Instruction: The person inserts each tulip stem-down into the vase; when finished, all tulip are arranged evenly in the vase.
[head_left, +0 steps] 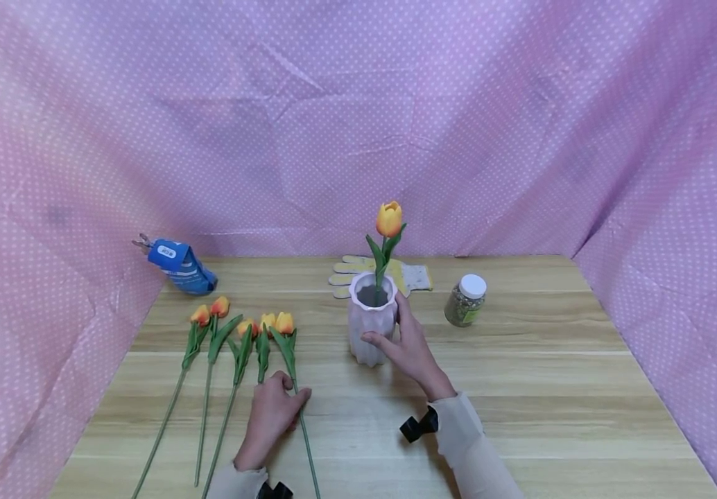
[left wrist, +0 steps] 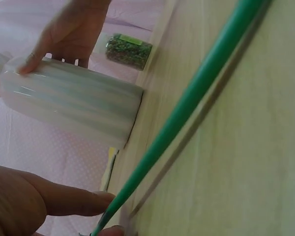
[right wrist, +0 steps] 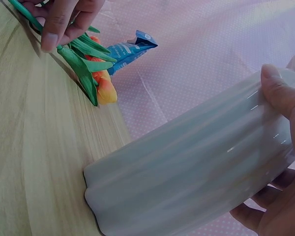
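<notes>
A ribbed white vase (head_left: 361,343) stands upright on the table, one yellow-orange tulip (head_left: 389,220) rising from its mouth. My right hand (head_left: 413,352) grips the vase's right side, thumb across the front, as the right wrist view also shows with the thumb (right wrist: 280,91) near the rim. Left of the vase, my left hand (head_left: 273,410) pinches the green stem of a tulip (head_left: 284,323) between thumb and fingers. That stem (left wrist: 187,108) crosses the left wrist view at a slant, close over the tabletop. Several other tulips (head_left: 238,353) lie to the left of this hand.
A jar with a white lid (head_left: 466,301) stands right of the vase, greenish grains inside. Behind the vase lies a yellow and white glove (head_left: 419,277). A blue bag (head_left: 185,269) with a clip sits at the back left corner. Pink dotted cloth (head_left: 358,125) hangs around the wooden table (head_left: 552,388).
</notes>
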Motion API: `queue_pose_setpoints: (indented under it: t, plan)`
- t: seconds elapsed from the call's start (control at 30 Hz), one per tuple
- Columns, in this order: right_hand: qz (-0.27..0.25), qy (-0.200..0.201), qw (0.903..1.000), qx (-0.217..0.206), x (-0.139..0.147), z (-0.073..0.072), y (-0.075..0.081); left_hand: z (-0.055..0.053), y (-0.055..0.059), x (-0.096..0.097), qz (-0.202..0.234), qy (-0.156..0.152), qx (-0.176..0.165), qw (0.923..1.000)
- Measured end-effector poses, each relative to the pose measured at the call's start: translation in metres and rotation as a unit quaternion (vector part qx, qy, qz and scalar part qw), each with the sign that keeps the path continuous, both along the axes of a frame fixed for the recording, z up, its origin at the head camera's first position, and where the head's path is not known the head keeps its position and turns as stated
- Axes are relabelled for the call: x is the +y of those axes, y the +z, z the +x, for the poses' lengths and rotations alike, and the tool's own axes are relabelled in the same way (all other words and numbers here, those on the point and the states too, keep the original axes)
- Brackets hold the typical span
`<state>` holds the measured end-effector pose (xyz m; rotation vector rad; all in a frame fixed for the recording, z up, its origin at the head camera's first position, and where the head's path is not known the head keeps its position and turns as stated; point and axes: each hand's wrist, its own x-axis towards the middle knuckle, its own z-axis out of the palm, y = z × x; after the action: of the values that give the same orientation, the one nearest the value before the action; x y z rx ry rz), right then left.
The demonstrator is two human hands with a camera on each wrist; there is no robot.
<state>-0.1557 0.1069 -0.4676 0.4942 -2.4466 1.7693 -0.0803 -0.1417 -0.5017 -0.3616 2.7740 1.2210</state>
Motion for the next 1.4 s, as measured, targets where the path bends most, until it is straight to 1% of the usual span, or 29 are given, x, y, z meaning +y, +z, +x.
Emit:
queue_pose_setpoints:
  t: [0.13,0.3,0.47,0.53,0.63,0.73,0.97,1.17,1.4]
  plan:
    - [-0.001,0.002,1.0000,-0.003,0.001,0.000,-0.001,0.000,-0.001,0.000,-0.007,0.002,0.002,1.0000]
    - [0.000,0.002,1.0000,0.002,0.001,0.000,-0.001,0.000,-0.001,0.000,0.009,0.011,0.000,0.9999]
    - [-0.003,0.003,1.0000,-0.004,0.000,0.001,0.000,0.000,-0.001,-0.004,0.059,0.020,-0.011,0.9980]
    - [-0.003,0.002,1.0000,-0.007,0.000,0.001,0.000,0.000,-0.001,-0.006,0.082,0.021,-0.021,0.9961]
    - [-0.001,0.001,1.0000,-0.008,0.000,0.001,-0.001,-0.001,-0.001,-0.008,0.100,0.018,-0.033,0.9943]
    - [0.000,0.000,1.0000,-0.006,0.001,0.001,-0.001,-0.002,-0.001,-0.009,0.109,0.015,-0.037,0.9932]
    - [-0.001,0.002,1.0000,-0.004,0.000,0.001,0.000,-0.004,0.000,-0.011,0.110,0.016,-0.038,0.9930]
    - [-0.005,0.004,1.0000,0.000,0.000,0.001,0.001,-0.006,0.001,-0.010,0.120,0.027,-0.047,0.9913]
    - [-0.002,0.003,1.0000,-0.002,0.000,0.001,-0.001,-0.007,0.004,-0.010,0.155,0.047,-0.052,0.9854]
